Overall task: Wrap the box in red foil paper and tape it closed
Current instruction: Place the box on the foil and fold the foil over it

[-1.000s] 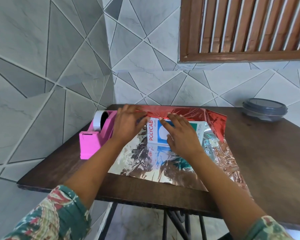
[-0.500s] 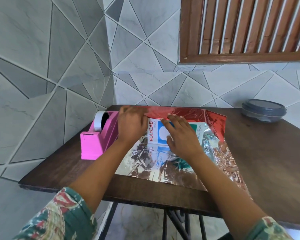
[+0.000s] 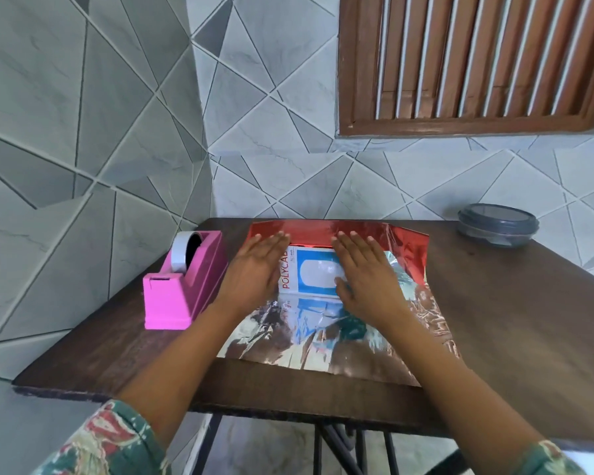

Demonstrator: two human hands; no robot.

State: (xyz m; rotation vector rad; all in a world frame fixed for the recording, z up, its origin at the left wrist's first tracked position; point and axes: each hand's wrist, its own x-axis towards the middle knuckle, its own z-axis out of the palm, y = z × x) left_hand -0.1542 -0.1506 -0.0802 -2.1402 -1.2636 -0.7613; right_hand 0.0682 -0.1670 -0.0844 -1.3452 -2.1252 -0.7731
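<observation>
A white and blue box [image 3: 307,273] marked POLYCAB lies on a sheet of foil paper [image 3: 326,341], silver side up, on a dark wooden table [image 3: 515,323]. The foil's far edge [image 3: 323,231] stands up behind the box and shows its red side. My left hand [image 3: 254,269] lies flat with straight fingers on the box's left end, fingertips against the red flap. My right hand [image 3: 364,269] lies flat on the box's right part, fingers straight and reaching the flap. A pink tape dispenser [image 3: 182,282] with a white roll stands left of the foil.
A grey lidded round container [image 3: 496,228] sits at the table's far right. Tiled walls close off the left and far sides. A wooden louvred shutter [image 3: 474,60] hangs above. The table's front edge runs near my forearms.
Both hands have flattened out, with fingers now straight and spread over the box toward the raised red flap. The left hand no longer curls at the foil's left corner.
</observation>
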